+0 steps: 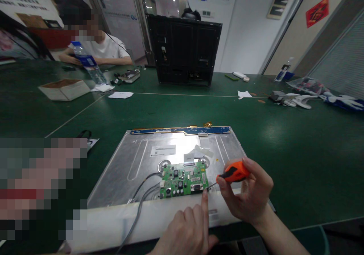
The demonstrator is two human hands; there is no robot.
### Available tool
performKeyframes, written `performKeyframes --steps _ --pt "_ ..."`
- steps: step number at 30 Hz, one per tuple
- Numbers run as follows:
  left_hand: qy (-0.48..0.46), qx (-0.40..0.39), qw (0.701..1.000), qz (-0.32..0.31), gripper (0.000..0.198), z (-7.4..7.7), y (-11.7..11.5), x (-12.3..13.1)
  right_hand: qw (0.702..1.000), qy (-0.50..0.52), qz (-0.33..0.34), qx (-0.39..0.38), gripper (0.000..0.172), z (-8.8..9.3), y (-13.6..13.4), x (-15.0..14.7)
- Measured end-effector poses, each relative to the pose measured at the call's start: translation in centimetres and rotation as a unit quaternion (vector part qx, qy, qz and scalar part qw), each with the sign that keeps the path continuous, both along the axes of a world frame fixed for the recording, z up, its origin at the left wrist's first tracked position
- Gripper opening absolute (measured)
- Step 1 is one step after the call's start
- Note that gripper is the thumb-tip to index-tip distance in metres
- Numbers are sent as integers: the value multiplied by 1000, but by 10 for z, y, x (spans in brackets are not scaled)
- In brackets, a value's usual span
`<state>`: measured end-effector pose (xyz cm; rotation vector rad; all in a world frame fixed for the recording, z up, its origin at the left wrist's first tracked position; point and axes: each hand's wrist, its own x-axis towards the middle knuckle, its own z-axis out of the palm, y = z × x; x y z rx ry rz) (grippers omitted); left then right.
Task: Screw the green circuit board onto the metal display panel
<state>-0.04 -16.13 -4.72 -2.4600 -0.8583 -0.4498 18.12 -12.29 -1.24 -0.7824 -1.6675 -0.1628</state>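
My right hand (pixel 250 194) grips an orange and black screwdriver (pixel 234 172), held tilted, its thin shaft pointing left and down. The tip meets the lower right corner of a green circuit board (pixel 183 177). My left hand (pixel 187 224) points with its index finger stretched to that same corner, touching close to the tip; its other fingers are loosely bent and hold nothing visible. Beneath the board lies a silver metal display panel (pixel 142 164), with a blue circuit strip (pixel 182 131) along its far edge. Grey cables (pixel 139 205) run from the board's left side. Any screw at the tip is too small to make out.
A black monitor housing (pixel 184 50) stands upright at the back of the green table (pixel 298 152). Left of it are a tilted water bottle (pixel 89 61) and a shallow box (pixel 65 90). Gloves (pixel 295 100) lie at right. Across the table sits a person (pixel 110 50).
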Motion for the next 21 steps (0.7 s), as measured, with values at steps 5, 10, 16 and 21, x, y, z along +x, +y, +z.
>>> performKeyframes --steps 5,10,16,21 --pt "-5 1 1000 0 67 7 0 1 1000 -8 0 -4 77 -1 1 1" --pt "0 -2 1000 -7 68 7 0 0 998 3 48 -33 71 -4 -2 4" --pt "11 -19 1000 -4 66 0 0 -2 997 15 46 -54 75 -5 -5 4" --pt "2 -6 1000 -3 67 -2 0 -2 1000 8 -1 -7 72 -1 -1 1"
